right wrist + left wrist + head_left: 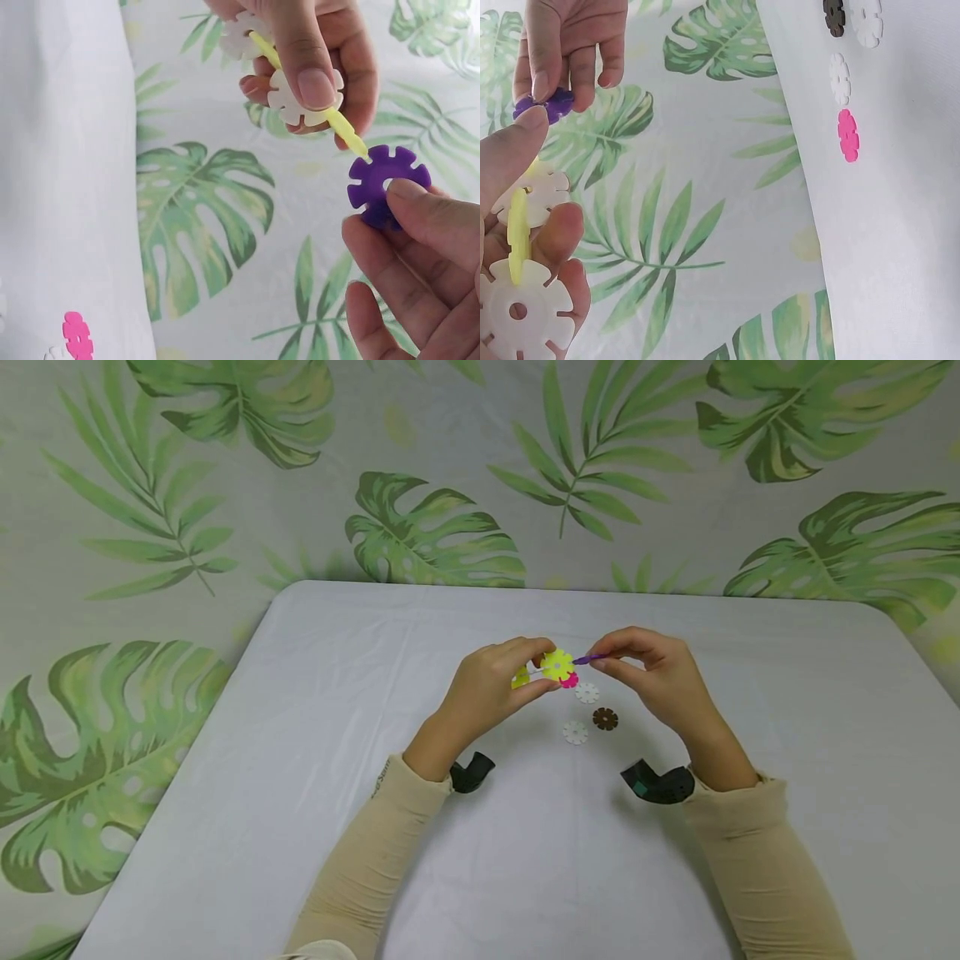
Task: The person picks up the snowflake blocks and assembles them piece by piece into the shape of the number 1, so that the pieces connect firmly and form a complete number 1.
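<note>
My left hand [487, 685] holds a short chain of slotted flower-shaped discs. The chain alternates white discs [546, 315] with yellow discs [564, 657], fitted edge to edge. A purple slotted disc [369, 180] is pinched between the thumb and fingers of my right hand [656, 672]. In the right wrist view, the purple disc's rim meets the end of a yellow disc [346, 132]; whether their slots are engaged, I cannot tell. Both hands are raised over the table, facing each other. The left fingers partly cover the chain.
Below the hands, a pink disc [848, 136], two white discs [575, 740] and a brown disc [599, 724] lie on the white-covered table [225, 827]. Black wrist-camera mounts [474, 774] jut inward from both sleeves. Leaf-patterned cloth [435, 535] hangs behind the table's far edge.
</note>
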A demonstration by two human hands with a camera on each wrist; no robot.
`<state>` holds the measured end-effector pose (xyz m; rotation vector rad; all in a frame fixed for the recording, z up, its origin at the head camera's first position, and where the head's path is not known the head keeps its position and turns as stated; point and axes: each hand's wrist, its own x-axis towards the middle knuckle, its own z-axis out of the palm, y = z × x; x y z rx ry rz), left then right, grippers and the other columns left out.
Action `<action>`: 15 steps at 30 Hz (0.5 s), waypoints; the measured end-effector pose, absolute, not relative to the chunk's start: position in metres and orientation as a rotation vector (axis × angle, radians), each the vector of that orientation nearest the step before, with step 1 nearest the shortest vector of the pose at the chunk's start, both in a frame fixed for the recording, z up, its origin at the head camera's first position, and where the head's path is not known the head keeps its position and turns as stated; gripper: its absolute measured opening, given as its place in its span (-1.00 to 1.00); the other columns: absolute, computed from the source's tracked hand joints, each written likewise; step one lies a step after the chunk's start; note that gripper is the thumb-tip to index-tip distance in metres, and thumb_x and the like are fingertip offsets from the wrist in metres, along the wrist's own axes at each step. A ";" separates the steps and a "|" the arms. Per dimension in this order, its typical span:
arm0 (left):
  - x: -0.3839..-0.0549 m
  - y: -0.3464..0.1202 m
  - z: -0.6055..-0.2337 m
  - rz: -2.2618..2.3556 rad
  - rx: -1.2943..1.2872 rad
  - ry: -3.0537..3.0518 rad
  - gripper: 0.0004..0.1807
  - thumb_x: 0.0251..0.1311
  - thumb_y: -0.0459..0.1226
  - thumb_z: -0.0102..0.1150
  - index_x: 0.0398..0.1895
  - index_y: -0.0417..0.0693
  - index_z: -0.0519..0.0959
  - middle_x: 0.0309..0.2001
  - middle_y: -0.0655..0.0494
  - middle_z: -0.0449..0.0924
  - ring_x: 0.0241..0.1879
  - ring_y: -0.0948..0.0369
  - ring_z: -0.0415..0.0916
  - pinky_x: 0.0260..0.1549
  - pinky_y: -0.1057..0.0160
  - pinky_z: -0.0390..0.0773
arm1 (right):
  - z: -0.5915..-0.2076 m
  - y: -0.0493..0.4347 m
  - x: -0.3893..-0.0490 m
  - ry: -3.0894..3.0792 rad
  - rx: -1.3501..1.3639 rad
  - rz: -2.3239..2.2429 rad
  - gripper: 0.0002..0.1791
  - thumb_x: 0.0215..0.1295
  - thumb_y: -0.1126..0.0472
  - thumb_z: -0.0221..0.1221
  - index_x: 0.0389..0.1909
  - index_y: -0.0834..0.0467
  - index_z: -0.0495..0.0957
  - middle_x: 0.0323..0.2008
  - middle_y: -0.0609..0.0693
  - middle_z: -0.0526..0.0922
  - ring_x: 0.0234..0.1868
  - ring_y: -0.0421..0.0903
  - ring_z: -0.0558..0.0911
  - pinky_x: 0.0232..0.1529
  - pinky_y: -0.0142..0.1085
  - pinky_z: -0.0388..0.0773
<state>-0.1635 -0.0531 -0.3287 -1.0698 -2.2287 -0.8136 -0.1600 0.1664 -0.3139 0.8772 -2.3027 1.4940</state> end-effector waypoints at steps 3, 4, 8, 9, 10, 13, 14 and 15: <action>-0.164 -0.053 -0.329 -0.816 -1.077 -2.233 -0.62 -0.01 -0.17 0.31 -0.15 -0.19 0.54 -0.28 0.11 0.58 -0.39 0.31 0.46 -0.41 0.47 0.39 | -0.308 0.163 -0.155 -2.284 0.893 1.510 -0.84 -0.02 0.60 0.18 -0.39 0.36 0.55 -0.40 0.13 0.60 -0.28 -0.22 0.54 -0.14 -0.42 0.43; -0.163 -0.053 -0.329 -0.818 -1.082 -2.235 -0.62 -0.01 -0.17 0.31 -0.14 -0.19 0.54 -0.28 0.11 0.58 -0.38 0.30 0.46 -0.40 0.47 0.39 | -0.305 0.161 -0.153 -2.275 0.903 1.522 -0.84 -0.02 0.61 0.17 -0.39 0.39 0.54 -0.40 0.15 0.59 -0.28 -0.22 0.55 -0.14 -0.42 0.43; -0.162 -0.052 -0.328 -0.835 -1.097 -2.236 -0.63 0.00 -0.19 0.30 -0.14 -0.20 0.54 -0.27 0.09 0.59 -0.37 0.27 0.48 -0.37 0.47 0.40 | -0.298 0.155 -0.147 -2.240 0.930 1.560 -0.86 -0.03 0.64 0.15 -0.42 0.43 0.52 -0.42 0.19 0.59 -0.30 -0.20 0.55 -0.15 -0.41 0.44; -0.162 -0.051 -0.328 -0.838 -1.100 -2.234 -0.63 0.00 -0.19 0.30 -0.14 -0.20 0.54 -0.27 0.09 0.59 -0.38 0.26 0.48 -0.38 0.47 0.40 | -0.298 0.154 -0.146 -2.231 0.933 1.565 -0.85 -0.04 0.65 0.15 -0.42 0.43 0.53 -0.42 0.19 0.59 -0.31 -0.20 0.55 -0.16 -0.40 0.44; -0.162 -0.051 -0.328 -0.840 -1.099 -2.233 -0.63 0.00 -0.19 0.30 -0.15 -0.20 0.54 -0.27 0.09 0.59 -0.38 0.27 0.47 -0.38 0.47 0.40 | -0.298 0.153 -0.146 -2.223 0.935 1.566 -0.85 -0.04 0.65 0.15 -0.43 0.43 0.53 -0.43 0.19 0.59 -0.32 -0.20 0.55 -0.17 -0.40 0.45; -0.161 -0.050 -0.328 -0.850 -1.097 -2.230 -0.64 -0.01 -0.19 0.29 -0.16 -0.21 0.54 -0.29 0.09 0.58 -0.39 0.29 0.46 -0.41 0.48 0.39 | -0.299 0.151 -0.146 -2.200 0.942 1.567 -0.84 -0.07 0.67 0.16 -0.44 0.44 0.54 -0.44 0.21 0.60 -0.34 -0.19 0.56 -0.22 -0.40 0.47; -0.161 -0.050 -0.328 -0.851 -1.097 -2.231 -0.64 0.00 -0.19 0.29 -0.16 -0.21 0.54 -0.29 0.09 0.58 -0.39 0.29 0.45 -0.41 0.48 0.39 | -0.300 0.150 -0.147 -2.198 0.942 1.564 -0.85 -0.07 0.67 0.16 -0.44 0.45 0.54 -0.45 0.21 0.60 -0.35 -0.18 0.57 -0.23 -0.40 0.48; -0.161 -0.050 -0.328 -0.848 -1.097 -2.233 -0.64 0.00 -0.18 0.29 -0.17 -0.21 0.54 -0.30 0.09 0.58 -0.39 0.30 0.45 -0.41 0.48 0.38 | -0.301 0.150 -0.147 -2.197 0.940 1.557 -0.85 -0.07 0.67 0.16 -0.45 0.45 0.54 -0.45 0.22 0.60 -0.35 -0.19 0.57 -0.24 -0.41 0.49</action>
